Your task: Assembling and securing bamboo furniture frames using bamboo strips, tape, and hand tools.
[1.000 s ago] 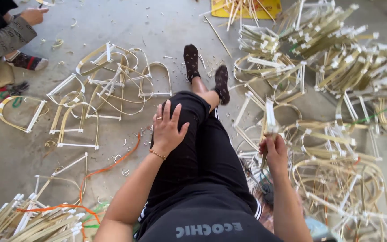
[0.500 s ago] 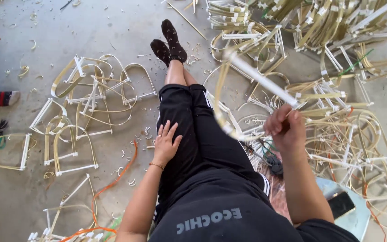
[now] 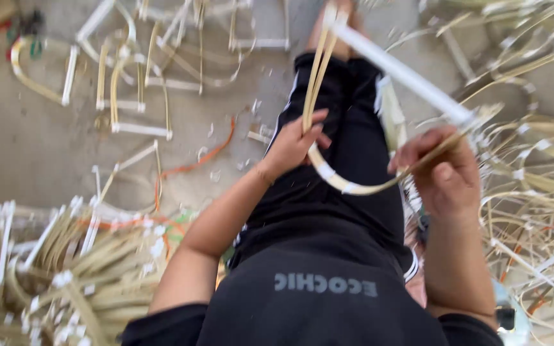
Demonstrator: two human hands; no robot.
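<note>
1. Two bare hands are seen above black-trousered legs [image 3: 354, 147] stretched out over a grey concrete floor [image 3: 27, 141]; the picture is blurred by motion.
2. Nearest the camera, a black top [image 3: 315, 295] fills the lower middle, with both forearms reaching forward from it.
3. To the lower left, a heap of bent cane frames [image 3: 65, 269] with white taped joints lies on the floor, with an orange strand [image 3: 193, 163] lying beyond it.
4. The right hand [image 3: 447, 176] is closed in a fist around one end of a curved cane hoop frame [image 3: 328, 128], near its white crossbar [image 3: 405, 74].
5. The left hand [image 3: 293, 144] is held over the lap, its fingers [image 3: 309, 122] curled around the doubled cane strips on the opposite side of the same frame.
6. The frame is held in the air between both hands above the thighs, its rounded bottom with white tape hanging toward the lap and its crossbar slanting up and away.
7. On the right, a tangled pile of more cane frames [image 3: 533, 205] is spread just beside the right leg.
8. Farther off, at upper left, separate finished frames [image 3: 129, 83] lie scattered on the floor, well apart from the hands.
</note>
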